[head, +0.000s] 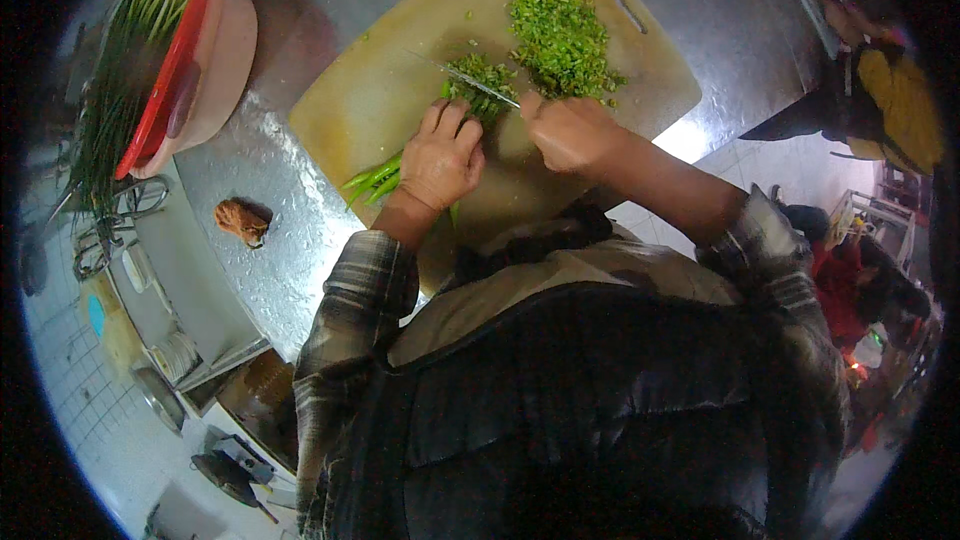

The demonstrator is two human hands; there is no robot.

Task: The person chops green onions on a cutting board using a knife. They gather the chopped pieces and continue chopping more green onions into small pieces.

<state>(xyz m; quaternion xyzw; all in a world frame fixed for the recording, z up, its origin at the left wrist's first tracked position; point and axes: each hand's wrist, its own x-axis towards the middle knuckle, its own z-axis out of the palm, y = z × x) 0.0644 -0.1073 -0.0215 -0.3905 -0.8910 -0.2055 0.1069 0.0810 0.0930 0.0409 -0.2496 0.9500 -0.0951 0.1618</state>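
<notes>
My right hand (574, 133) grips a kitchen knife (480, 87) whose thin blade points to the upper left; the handle is hidden in the fist. Curled over a bunch of long green chili peppers (375, 180), my left hand (442, 161) presses them onto a yellowed plastic cutting board (337, 101). Their uncut ends stick out past the wrist. Finely chopped green bits (491, 76) lie against the blade, just beyond the left fingertips. A larger heap of chopped green pieces (561, 41) rests at the upper right of the board.
The board lies on a metal table (270, 157). At the left stand a pink basin (229, 52) and a tilted red basin (169, 82) with long scallions (112, 105). A brown, wrinkled lump (241, 220) sits on the metal. People (840, 285) are at the right.
</notes>
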